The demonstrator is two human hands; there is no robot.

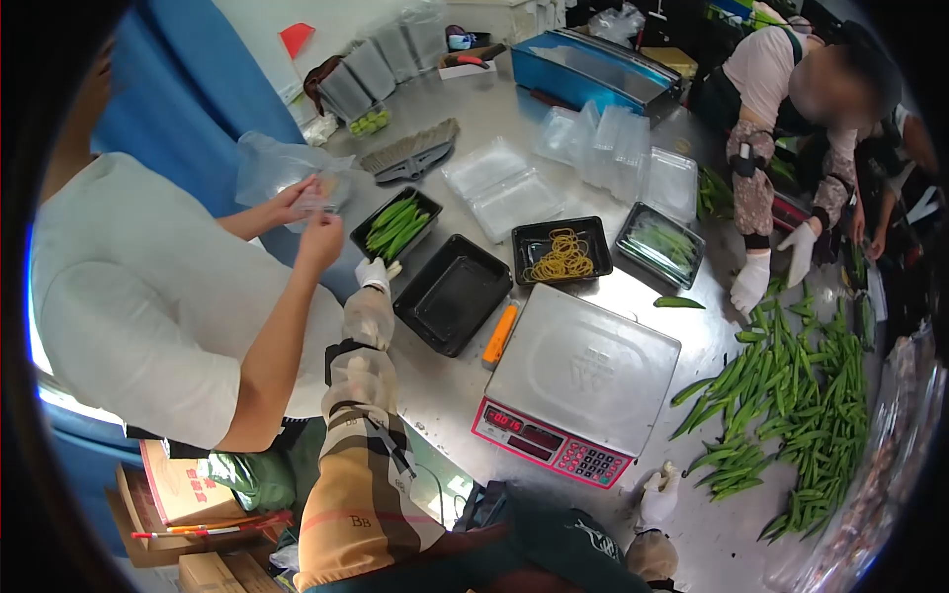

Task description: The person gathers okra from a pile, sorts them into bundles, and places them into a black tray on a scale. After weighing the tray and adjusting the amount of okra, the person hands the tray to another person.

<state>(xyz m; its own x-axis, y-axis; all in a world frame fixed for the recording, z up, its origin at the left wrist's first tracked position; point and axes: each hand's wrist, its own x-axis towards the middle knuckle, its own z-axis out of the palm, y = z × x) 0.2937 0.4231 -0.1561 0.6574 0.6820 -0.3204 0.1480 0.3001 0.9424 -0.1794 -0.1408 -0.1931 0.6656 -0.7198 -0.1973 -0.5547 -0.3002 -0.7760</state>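
Observation:
My left hand (376, 275), in a white glove, is closed on the near edge of a black tray (431, 210) filled with green okra pods (395, 225). Beside that tray, a larger black tray (450, 296) holds nothing. My right hand (659, 499), also gloved, rests low on the table by the corner of the digital scale (583, 366); its fingers are slightly curled and apart, with nothing seen in them. The scale's pan is bare and its red display is lit. A loose okra pile (781, 405) lies to the right of my right hand.
An orange-handled knife (501, 336) lies left of the scale. Behind are a tray of rubber bands (561, 252), a covered okra tray (659, 244), clear lids (502, 188) and a brush (410, 153). One co-worker (168, 296) handles clear plastic; another's gloved hands (751, 282) are near the pile.

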